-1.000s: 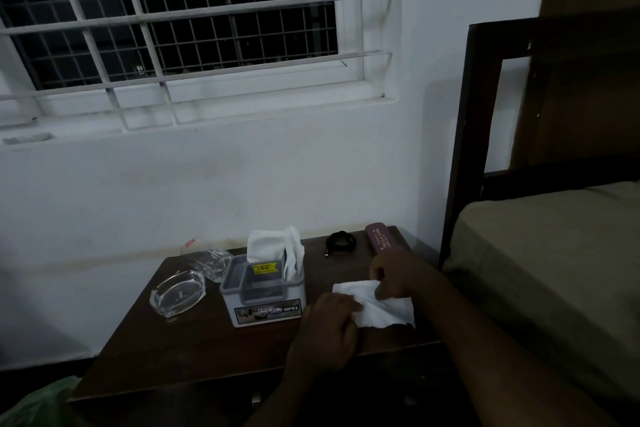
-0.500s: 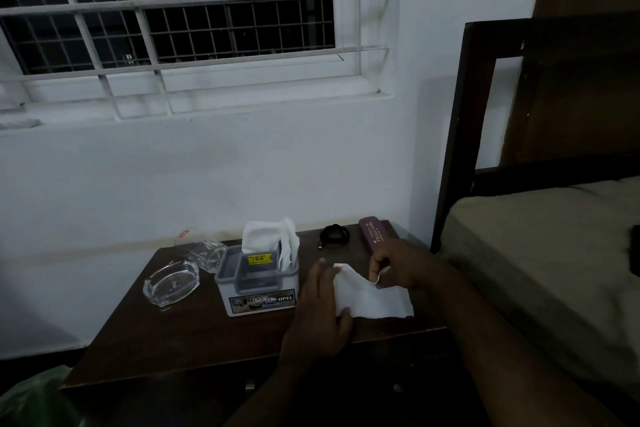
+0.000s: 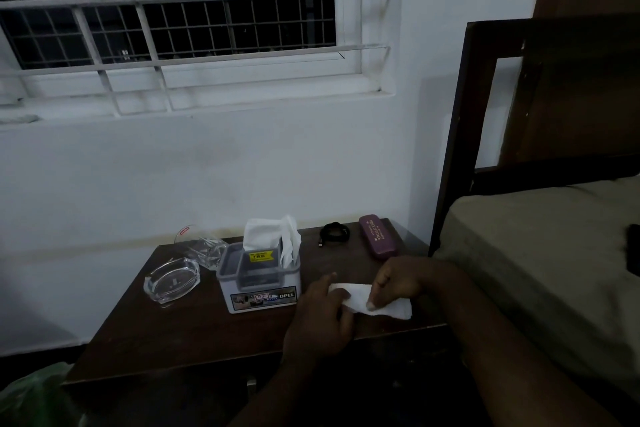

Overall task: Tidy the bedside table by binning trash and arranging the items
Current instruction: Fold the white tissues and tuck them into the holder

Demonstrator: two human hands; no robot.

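Note:
A white tissue (image 3: 388,303) lies folded on the right front part of the dark wooden bedside table (image 3: 194,340). My right hand (image 3: 401,279) pinches its upper layer with thumb and fingers. My left hand (image 3: 322,315) presses on its left end with fingers spread. To their left stands a grey and white tissue box (image 3: 261,279) with tissues sticking up. Behind lie a purple spectacle case (image 3: 377,236) and a coiled black cable (image 3: 334,234).
A glass ashtray (image 3: 171,281) and a clear glass (image 3: 207,248) sit at the table's left back. A green plastic bag (image 3: 38,395) shows at the lower left. The bed (image 3: 540,253) with its dark headboard stands right of the table. The white wall and barred window are behind.
The tissue has been folded over into a narrower strip. My right hand has come down onto it, and my left hand now lies flat on its left end.

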